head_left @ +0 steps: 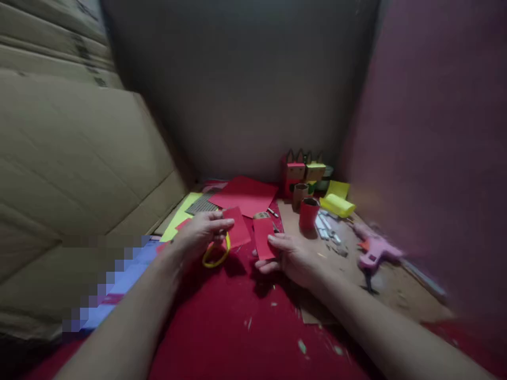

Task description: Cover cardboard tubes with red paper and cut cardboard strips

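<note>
My left hand (206,229) is closed, its fingers and thumb pinching a piece of red paper (240,229). A yellow loop (216,258), shaped like a scissor handle, hangs below those fingers; the rest of it is hidden. My right hand (293,253) grips a narrow red piece (264,237) with brown cardboard showing at its top end, thumb in front and fingers behind. The two pieces are apart, side by side above the red tabletop (222,327). A large red sheet (245,194) lies just beyond them.
Right of my hands, a cardboard sheet (317,311) bears a red tube (309,214), a brown tube (300,196), white sticks (325,226) and a pink glue gun (374,253). Decorated figures (295,177) stand behind. Cardboard (79,158) walls the left side. Paper scraps (302,346) litter the front.
</note>
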The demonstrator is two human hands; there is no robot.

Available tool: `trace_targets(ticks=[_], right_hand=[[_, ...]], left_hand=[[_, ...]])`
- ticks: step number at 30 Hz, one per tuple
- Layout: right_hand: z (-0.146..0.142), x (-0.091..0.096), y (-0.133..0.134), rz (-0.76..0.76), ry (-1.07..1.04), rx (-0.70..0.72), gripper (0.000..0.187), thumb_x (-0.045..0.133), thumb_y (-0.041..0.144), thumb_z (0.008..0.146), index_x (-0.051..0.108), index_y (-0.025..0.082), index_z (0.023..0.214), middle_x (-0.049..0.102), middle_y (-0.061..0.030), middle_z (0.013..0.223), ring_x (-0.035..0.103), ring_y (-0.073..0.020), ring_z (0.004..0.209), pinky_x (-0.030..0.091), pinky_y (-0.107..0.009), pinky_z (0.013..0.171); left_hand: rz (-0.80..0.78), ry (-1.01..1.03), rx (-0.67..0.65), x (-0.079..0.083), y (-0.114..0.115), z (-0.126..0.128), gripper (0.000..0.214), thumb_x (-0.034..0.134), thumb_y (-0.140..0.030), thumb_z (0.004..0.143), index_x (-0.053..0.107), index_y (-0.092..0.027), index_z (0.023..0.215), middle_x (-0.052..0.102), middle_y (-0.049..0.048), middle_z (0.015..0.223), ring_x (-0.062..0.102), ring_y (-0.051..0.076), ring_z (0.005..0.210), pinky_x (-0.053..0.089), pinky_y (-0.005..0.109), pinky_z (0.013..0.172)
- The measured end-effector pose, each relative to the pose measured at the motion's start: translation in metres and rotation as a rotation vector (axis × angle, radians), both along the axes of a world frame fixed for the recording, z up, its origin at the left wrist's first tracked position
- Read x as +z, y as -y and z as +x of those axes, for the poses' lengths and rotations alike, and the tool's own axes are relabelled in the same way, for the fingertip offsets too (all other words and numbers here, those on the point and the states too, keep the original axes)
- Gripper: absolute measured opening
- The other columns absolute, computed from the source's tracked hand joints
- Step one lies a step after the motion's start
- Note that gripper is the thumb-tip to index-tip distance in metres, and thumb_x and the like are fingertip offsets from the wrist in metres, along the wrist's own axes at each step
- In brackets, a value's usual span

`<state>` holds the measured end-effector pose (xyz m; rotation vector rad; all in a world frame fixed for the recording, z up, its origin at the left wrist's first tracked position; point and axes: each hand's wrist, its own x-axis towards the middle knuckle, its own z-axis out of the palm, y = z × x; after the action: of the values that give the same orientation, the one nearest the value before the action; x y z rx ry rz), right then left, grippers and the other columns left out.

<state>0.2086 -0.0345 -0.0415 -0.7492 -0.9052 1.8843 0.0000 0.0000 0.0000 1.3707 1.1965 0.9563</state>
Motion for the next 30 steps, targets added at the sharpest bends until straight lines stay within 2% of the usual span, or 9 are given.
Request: trace_targets(ticks=[4,8,11,14,18,23,30], right_hand=[[-0.001,-0.004,0.0,0.001,0.006,-0.032,0.013,0.051,0.019,0.076,0.038,0.019,0.074,0.044,0.0061,0.051,0.066,-0.0207,0.048,0.051,-0.025,0.041],[-0.002,-0.001,0.003,-0.006,0.037,-0.066,0.022,0.05,0.005,0.065,0.041,0.017,0.082,0.05,0.0029,0.056,0.067,-0.0209,0.053,0.054,-0.03,0.052],[-0.003,0.001,0.004,0.001,0.065,-0.023,0.03,0.048,0.002,0.061,0.046,0.014,0.087,0.058,-0.0023,0.063,0.067,-0.0202,0.055,0.054,-0.03,0.054],[-0.003,0.0,0.004,0.034,0.055,0.023,0.032,0.05,0.002,0.061,0.051,0.011,0.092,0.063,-0.0062,0.07,0.067,-0.019,0.056,0.055,-0.029,0.055],[-0.004,-0.003,0.002,0.034,0.065,0.023,0.031,0.053,0.005,0.063,0.052,0.01,0.093,0.064,-0.0069,0.072,0.066,-0.0176,0.054,0.054,-0.028,0.053],[-0.003,-0.004,0.001,0.038,0.07,-0.028,0.023,0.055,0.006,0.065,0.053,0.011,0.087,0.063,-0.0046,0.068,0.066,-0.0169,0.054,0.055,-0.026,0.052],[-0.003,-0.002,0.001,0.019,0.098,-0.095,0.021,0.054,0.006,0.068,0.05,0.012,0.088,0.061,-0.0046,0.067,0.067,-0.0178,0.054,0.055,-0.026,0.052]], left_hand=[[-0.034,-0.03,-0.042,0.0,0.001,0.001,0.027,0.068,-0.027,0.068,0.046,-0.016,0.056,0.047,-0.0054,0.045,0.038,0.004,0.039,0.028,0.018,0.041],[-0.1,-0.054,-0.053,0.002,0.006,0.006,0.022,0.067,-0.028,0.068,0.05,-0.016,0.06,0.048,-0.0051,0.046,0.038,0.005,0.038,0.028,0.019,0.041],[-0.106,-0.113,-0.072,0.005,0.011,0.011,0.018,0.066,-0.026,0.067,0.053,-0.015,0.06,0.051,-0.0035,0.047,0.041,0.006,0.039,0.027,0.019,0.041],[-0.079,-0.178,-0.13,0.006,0.014,0.015,0.017,0.066,-0.025,0.066,0.055,-0.014,0.06,0.052,-0.0027,0.047,0.041,0.006,0.04,0.027,0.019,0.041],[-0.068,-0.228,-0.191,0.004,0.011,0.016,0.016,0.064,-0.027,0.066,0.059,-0.013,0.069,0.053,-0.0023,0.048,0.039,0.006,0.038,0.026,0.02,0.04],[-0.059,-0.263,-0.156,0.002,0.007,0.012,0.014,0.063,-0.024,0.062,0.059,-0.014,0.071,0.055,-0.0013,0.051,0.044,0.008,0.041,0.028,0.021,0.041],[-0.057,-0.25,-0.165,0.004,0.009,0.011,0.015,0.064,-0.024,0.061,0.059,-0.015,0.073,0.054,-0.0033,0.048,0.044,0.008,0.038,0.028,0.021,0.039]])
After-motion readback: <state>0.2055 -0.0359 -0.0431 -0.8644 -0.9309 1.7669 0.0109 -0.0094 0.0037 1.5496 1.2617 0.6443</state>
